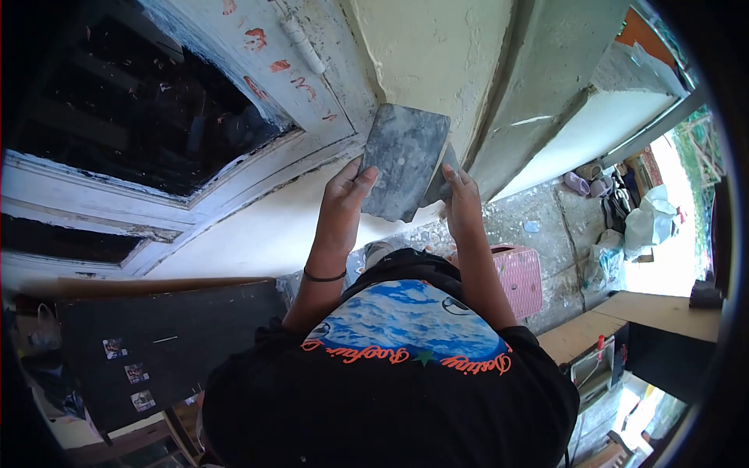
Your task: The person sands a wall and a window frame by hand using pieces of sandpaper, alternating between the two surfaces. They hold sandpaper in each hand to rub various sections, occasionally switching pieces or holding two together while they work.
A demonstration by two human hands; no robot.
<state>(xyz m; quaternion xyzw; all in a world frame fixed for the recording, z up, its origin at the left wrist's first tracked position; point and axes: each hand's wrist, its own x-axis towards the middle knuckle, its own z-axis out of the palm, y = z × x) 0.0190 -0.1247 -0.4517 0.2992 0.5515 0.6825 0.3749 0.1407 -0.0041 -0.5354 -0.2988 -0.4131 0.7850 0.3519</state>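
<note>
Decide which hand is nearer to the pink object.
Right. In view, the right hand is above-left of the pink object; the left hand is farther left, across the gray sheet.

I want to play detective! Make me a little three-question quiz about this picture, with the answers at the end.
1. True or false: the left hand is touching the big grey slab.

2. Pick one: what colour is the plastic thing with holes near the right arm?
A) Yellow
B) Pink
C) Green

3. Fill in the blank with left or right: the thin dark band is around the person's ____ arm.

Key: 1. True, its fingers are on the slab's edge. 2. B. 3. left
</note>
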